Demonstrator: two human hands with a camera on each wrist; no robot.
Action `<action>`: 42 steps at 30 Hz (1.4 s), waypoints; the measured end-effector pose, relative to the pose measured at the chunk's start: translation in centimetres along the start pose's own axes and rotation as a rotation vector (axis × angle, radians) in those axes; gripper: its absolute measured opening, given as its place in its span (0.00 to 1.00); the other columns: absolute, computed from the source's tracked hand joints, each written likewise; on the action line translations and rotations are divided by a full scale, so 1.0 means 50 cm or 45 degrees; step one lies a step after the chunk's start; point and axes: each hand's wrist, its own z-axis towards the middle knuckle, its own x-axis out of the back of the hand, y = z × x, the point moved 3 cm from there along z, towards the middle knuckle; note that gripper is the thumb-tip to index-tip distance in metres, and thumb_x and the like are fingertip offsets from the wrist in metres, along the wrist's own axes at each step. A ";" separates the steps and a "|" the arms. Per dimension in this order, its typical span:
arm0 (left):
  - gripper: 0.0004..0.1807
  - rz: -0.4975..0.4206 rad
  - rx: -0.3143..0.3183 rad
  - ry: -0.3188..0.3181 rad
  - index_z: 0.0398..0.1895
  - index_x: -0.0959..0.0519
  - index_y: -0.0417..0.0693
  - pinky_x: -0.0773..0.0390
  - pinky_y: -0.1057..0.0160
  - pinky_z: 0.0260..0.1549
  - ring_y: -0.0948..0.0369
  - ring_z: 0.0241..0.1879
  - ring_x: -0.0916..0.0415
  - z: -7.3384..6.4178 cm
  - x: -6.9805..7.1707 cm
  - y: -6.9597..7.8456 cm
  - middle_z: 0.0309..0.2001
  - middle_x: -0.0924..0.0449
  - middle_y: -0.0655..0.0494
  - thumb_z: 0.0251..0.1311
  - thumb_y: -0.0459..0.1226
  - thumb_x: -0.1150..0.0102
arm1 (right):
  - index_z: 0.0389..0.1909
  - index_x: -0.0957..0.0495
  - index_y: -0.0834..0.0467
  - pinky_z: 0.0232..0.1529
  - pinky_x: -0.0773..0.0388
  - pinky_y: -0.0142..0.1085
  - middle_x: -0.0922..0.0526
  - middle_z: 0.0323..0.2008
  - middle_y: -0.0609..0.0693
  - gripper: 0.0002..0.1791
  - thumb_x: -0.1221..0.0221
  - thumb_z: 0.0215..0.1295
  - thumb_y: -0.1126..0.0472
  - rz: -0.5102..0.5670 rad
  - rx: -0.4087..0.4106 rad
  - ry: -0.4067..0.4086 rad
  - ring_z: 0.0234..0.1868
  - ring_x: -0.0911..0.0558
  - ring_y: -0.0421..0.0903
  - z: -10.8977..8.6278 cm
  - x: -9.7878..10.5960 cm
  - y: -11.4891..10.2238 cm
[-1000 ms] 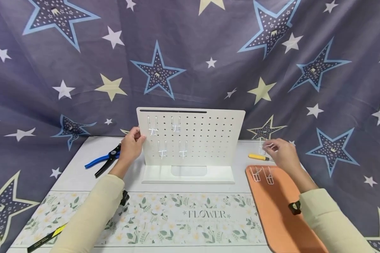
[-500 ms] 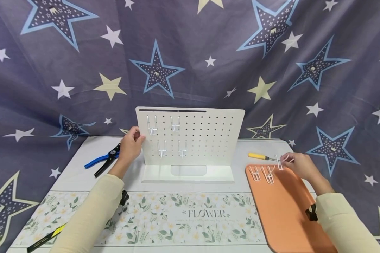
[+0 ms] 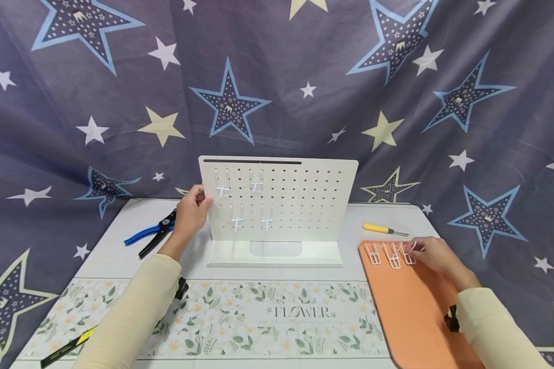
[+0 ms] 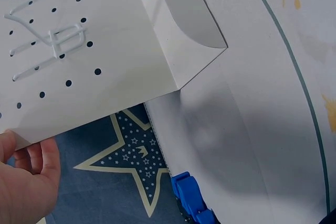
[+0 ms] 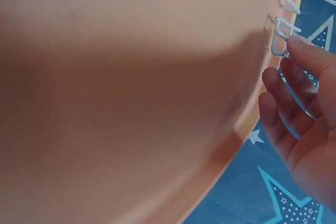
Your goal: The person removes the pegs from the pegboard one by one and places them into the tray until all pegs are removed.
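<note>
A white pegboard (image 3: 304, 218) stands upright on its base at mid-table, with several white wire hooks (image 3: 257, 182) hung on its left half. My left hand (image 3: 190, 215) grips its left edge, thumb on the front and fingers behind, as the left wrist view shows. At the far end of the orange tray (image 3: 411, 312), my right hand (image 3: 436, 256) pinches a white wire hook (image 5: 283, 31) between thumb and forefinger, the other fingers loosely bent. Two more wire hooks (image 3: 374, 253) lie to its left on the tray.
A yellow-handled screwdriver (image 3: 378, 228) lies behind the tray. Blue-and-black pliers (image 3: 159, 230) are left of the board, beside my left forearm. A black-and-yellow tool (image 3: 69, 348) sits at front left. Behind the table hangs a star-patterned curtain (image 3: 304, 118).
My right hand has come from behind the tray rightward and nearer, bringing the wire hook down to the tray's far end beside the other two. The left hand stays on the board.
</note>
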 end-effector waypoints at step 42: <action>0.11 0.000 -0.002 -0.009 0.55 0.26 0.43 0.26 0.53 0.46 0.48 0.45 0.24 0.000 0.002 0.000 0.50 0.18 0.41 0.75 0.38 0.48 | 0.45 0.16 0.61 0.42 0.22 0.55 0.13 0.33 0.57 0.10 0.35 0.64 0.65 0.029 0.167 0.500 0.36 0.15 0.56 0.055 0.177 -0.254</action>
